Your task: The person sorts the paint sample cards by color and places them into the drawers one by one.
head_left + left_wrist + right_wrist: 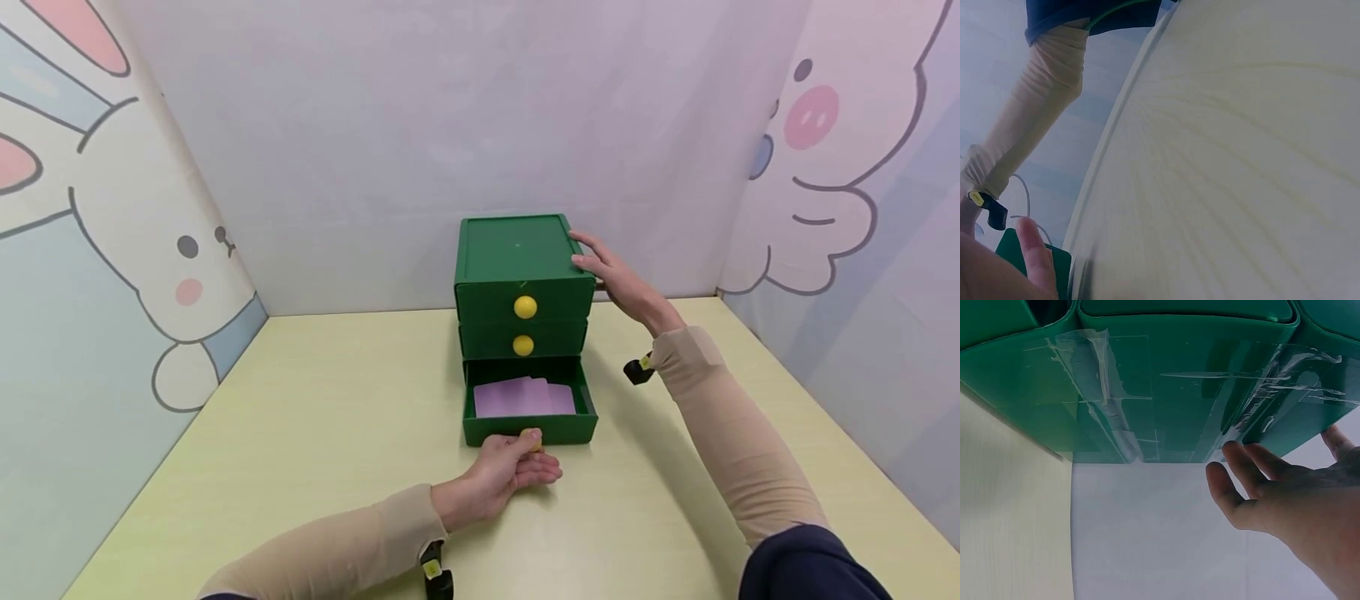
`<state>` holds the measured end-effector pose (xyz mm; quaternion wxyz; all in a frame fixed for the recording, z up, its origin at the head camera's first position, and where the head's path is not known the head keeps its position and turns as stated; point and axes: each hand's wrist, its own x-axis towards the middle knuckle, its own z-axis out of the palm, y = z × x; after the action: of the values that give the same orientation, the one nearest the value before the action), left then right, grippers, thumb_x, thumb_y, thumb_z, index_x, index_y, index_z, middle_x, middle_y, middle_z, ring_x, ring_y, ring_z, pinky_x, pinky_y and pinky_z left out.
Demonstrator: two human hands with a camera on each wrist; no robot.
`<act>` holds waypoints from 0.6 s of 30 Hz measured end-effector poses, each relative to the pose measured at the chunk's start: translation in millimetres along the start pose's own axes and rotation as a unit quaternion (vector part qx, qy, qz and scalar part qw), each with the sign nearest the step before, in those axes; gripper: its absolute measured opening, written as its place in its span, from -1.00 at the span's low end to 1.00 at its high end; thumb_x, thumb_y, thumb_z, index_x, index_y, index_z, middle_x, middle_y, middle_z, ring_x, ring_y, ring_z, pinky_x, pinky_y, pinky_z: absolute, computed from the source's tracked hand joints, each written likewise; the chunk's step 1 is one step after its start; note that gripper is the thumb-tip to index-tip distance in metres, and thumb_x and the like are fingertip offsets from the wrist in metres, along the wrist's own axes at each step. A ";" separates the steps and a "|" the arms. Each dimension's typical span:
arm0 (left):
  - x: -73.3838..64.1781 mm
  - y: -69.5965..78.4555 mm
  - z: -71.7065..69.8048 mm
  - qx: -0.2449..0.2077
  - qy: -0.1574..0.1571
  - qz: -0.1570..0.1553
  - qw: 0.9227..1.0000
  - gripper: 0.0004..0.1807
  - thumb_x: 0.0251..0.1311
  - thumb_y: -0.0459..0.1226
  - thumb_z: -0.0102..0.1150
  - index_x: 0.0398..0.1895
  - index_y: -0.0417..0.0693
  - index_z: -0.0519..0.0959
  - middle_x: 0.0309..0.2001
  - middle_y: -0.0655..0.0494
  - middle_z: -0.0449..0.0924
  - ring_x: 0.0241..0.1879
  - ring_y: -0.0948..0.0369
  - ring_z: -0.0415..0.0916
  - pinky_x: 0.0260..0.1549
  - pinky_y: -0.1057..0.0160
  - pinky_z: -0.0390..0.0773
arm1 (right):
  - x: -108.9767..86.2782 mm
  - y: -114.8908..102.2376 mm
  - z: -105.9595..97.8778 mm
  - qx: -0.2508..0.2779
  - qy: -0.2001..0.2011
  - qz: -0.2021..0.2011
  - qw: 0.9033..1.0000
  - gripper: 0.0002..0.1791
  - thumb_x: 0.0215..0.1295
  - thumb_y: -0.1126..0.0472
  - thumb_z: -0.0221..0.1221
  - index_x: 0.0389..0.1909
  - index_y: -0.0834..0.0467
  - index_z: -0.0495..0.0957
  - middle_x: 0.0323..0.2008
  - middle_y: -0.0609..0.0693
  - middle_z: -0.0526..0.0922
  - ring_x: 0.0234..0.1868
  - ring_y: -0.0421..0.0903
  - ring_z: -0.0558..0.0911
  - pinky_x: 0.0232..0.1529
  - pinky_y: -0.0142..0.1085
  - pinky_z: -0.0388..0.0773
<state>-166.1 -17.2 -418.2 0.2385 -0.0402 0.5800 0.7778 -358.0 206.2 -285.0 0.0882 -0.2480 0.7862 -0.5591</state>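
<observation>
A green three-drawer cabinet stands on the table with its bottom drawer pulled out. Several light purple cards lie in that drawer. My left hand pinches the bottom drawer's yellow knob, thumb on top and the other fingers below. The knob is hidden in the left wrist view. My right hand rests at the cabinet's upper right edge, its fingers spread and fairly straight. In the right wrist view, clear tape runs over the seams on the cabinet's side, near the right hand.
The upper two drawers, with yellow knobs, are pushed in. The pale wooden table extends to both sides. A light back wall rises close behind the cabinet, and side walls carry a cartoon rabbit and a pig.
</observation>
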 end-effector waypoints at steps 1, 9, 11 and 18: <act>0.9 0.0 -0.3 0.000 0.000 0.002 1.000 -0.51 0.40 -0.11 0.01 -0.02 -0.48 0.49 -0.27 -0.11 0.73 -0.35 0.22 0.72 -0.18 0.26 0.68 | -1.8 -2.6 0.8 0.000 -0.002 0.000 1.000 -0.29 0.48 -0.09 -0.13 0.54 -0.16 -0.19 0.56 -0.09 -0.33 0.54 0.12 -0.08 0.41 0.27 -0.08; 7.4 3.2 -2.1 0.002 0.002 0.013 1.000 -0.54 0.42 -0.12 -0.01 -0.02 -0.46 0.44 -0.29 -0.10 0.72 -0.35 0.22 0.71 -0.17 0.25 0.68 | -6.6 -10.2 2.6 -0.001 -0.006 0.004 1.000 -0.27 0.48 -0.08 -0.12 0.55 -0.12 -0.19 0.56 -0.07 -0.34 0.54 0.12 -0.07 0.41 0.26 -0.06; 9.2 4.1 -2.4 0.002 0.004 0.015 1.000 -0.53 0.42 -0.11 -0.01 -0.01 -0.45 0.44 -0.27 -0.11 0.72 -0.35 0.21 0.71 -0.16 0.24 0.67 | -5.9 -9.3 2.3 -0.003 -0.006 0.004 1.000 -0.27 0.48 -0.08 -0.12 0.55 -0.12 -0.20 0.56 -0.07 -0.35 0.54 0.12 -0.08 0.41 0.26 -0.06; 18.1 7.2 -4.6 0.000 0.002 0.019 1.000 -0.51 0.43 -0.13 -0.02 0.05 -0.48 0.45 -0.27 -0.12 0.72 -0.34 0.21 0.71 -0.15 0.23 0.67 | -6.4 -11.1 1.9 -0.018 -0.008 0.006 1.000 -0.27 0.48 -0.09 -0.13 0.55 -0.12 -0.21 0.56 -0.08 -0.35 0.54 0.12 -0.08 0.41 0.26 -0.08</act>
<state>-186.0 -17.1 -419.5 0.2222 -0.0309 0.5813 0.7822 -348.5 205.0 -276.4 0.0935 -0.2497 0.7971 -0.5418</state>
